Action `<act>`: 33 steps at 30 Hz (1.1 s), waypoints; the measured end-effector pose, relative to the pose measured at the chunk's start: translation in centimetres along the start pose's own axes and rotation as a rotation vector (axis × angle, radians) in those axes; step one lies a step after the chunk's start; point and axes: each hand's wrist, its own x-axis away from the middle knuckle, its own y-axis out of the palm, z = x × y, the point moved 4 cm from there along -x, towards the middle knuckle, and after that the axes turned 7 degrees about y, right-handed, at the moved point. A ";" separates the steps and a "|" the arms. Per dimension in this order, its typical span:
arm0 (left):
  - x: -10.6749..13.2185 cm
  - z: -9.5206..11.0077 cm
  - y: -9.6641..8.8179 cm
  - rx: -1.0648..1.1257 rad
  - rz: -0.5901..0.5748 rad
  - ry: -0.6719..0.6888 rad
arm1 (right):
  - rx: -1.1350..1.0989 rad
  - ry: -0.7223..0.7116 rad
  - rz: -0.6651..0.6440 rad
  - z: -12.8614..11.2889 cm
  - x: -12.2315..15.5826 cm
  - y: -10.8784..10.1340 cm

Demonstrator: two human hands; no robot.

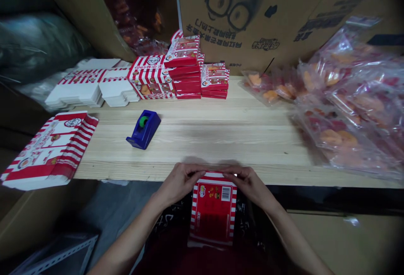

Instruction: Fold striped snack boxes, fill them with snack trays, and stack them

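Note:
A red and white striped box point(213, 209) with a barcode stands on my lap at the table's near edge. My left hand point(179, 180) and my right hand point(248, 182) are both closed on its top end, fingers pinching the upper flap from either side. On the wooden table point(221, 136) ahead, a blue tape dispenser point(144, 128) with a green roll sits to the left of centre.
Filled red boxes point(189, 70) are stacked at the back, with piles of flat white box blanks point(91, 85) to their left. A flat striped blank stack point(50, 148) overhangs the left end. Clear bags of snacks point(347, 98) cover the right side. A large cardboard carton point(268, 14) stands behind.

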 end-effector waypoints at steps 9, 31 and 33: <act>3.7 1.0 0.5 -0.142 -0.070 0.107 | 0.179 -0.093 -0.025 -1.1 4.5 0.6; 4.5 -5.7 -21.3 -0.224 0.841 -0.281 | 0.171 -0.050 0.125 -0.7 2.4 0.8; 4.1 -5.8 -21.0 -0.150 0.828 -0.276 | 0.187 -0.073 0.134 -1.1 2.5 1.0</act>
